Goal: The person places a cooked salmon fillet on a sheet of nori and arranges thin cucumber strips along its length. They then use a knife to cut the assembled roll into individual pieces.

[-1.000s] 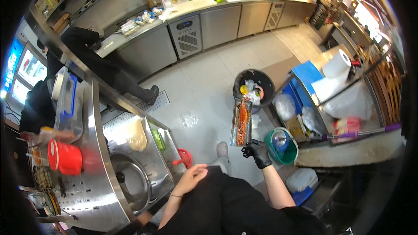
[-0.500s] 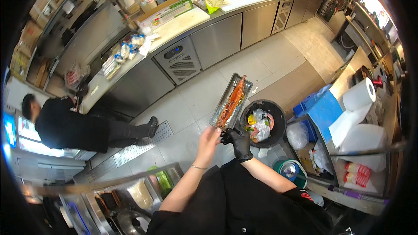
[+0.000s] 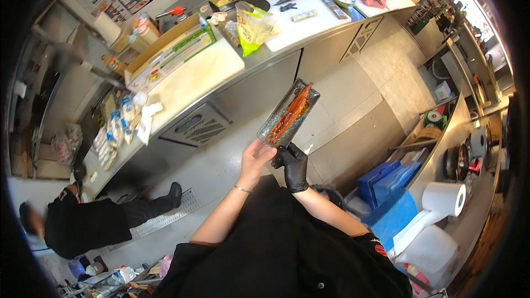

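Note:
A dark, speckled rectangular plate (image 3: 269,128) is held out in front of me, over the floor short of the long counter. Along it lies a glazed reddish-brown fillet (image 3: 290,115) that looks like eel, its thin tip reaching past the far edge. My left hand (image 3: 256,160), bare with a bracelet at the wrist, grips the near left corner. In a black glove, my right hand (image 3: 293,168) is closed on the near edge beside it. The fingers under the plate are hidden.
Ahead runs a steel counter (image 3: 265,69) with a white cutting board (image 3: 287,25), knives and a yellow-green bag (image 3: 255,27). To the right are blue boards (image 3: 386,179) and a paper roll (image 3: 444,198). A person in black (image 3: 88,221) stands at the left.
I have moved forward, carrying the plate closer to the counter. The bin with rubbish, earlier beside the plate, is now mostly hidden behind my right arm. Both hands keep their hold.

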Tool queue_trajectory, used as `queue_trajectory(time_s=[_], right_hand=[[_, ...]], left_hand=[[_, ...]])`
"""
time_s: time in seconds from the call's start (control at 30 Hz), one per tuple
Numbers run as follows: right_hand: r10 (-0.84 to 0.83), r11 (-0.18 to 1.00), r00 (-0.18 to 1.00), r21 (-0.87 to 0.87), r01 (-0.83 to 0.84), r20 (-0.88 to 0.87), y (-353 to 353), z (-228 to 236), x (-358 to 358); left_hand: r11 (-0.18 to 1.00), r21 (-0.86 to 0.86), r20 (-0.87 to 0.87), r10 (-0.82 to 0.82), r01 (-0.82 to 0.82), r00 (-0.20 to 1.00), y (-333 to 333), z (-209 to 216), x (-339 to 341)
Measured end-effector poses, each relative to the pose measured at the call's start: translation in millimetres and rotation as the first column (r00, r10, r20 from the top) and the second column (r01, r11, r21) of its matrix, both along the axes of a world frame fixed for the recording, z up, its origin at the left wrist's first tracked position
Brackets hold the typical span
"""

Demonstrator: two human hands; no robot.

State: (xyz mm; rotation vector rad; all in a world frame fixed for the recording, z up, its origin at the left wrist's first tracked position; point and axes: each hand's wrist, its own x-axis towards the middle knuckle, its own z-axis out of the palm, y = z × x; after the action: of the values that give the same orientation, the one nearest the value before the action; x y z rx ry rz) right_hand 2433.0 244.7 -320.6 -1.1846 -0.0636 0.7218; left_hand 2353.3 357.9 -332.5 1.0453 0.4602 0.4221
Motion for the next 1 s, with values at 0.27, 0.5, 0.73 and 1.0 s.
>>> queue_trajectory(time_s=[0.27,0.5,0.73,1.0], right_hand=[[-0.138,0.982,0.989,-0.127,0.143,0.053,147.1,-27.2,233.0],[-0.207,0.969,0.971,-0.16,0.187,-0.118,231.9,-64.3,420.9],[0.097,0.976,0.956,-0.163,-0.146,-0.275,263.3,-128.7,514.8],[0.663,0.725,0.714,-0.427,-0.539,0.225,192.0,-147.7,712.2]], left_hand=[[0.994,-0.101,-0.02,-0.04,0.038,0.999,145.7,-51.3,256.1],[0.994,0.002,-0.136,0.108,-0.108,0.985,218.9,-75.4,454.0],[0.959,0.244,-0.34,0.225,-0.145,0.913,269.7,-149.9,527.8],[0.904,0.31,-0.548,0.424,-0.296,0.721,247.9,-133.9,523.7]])
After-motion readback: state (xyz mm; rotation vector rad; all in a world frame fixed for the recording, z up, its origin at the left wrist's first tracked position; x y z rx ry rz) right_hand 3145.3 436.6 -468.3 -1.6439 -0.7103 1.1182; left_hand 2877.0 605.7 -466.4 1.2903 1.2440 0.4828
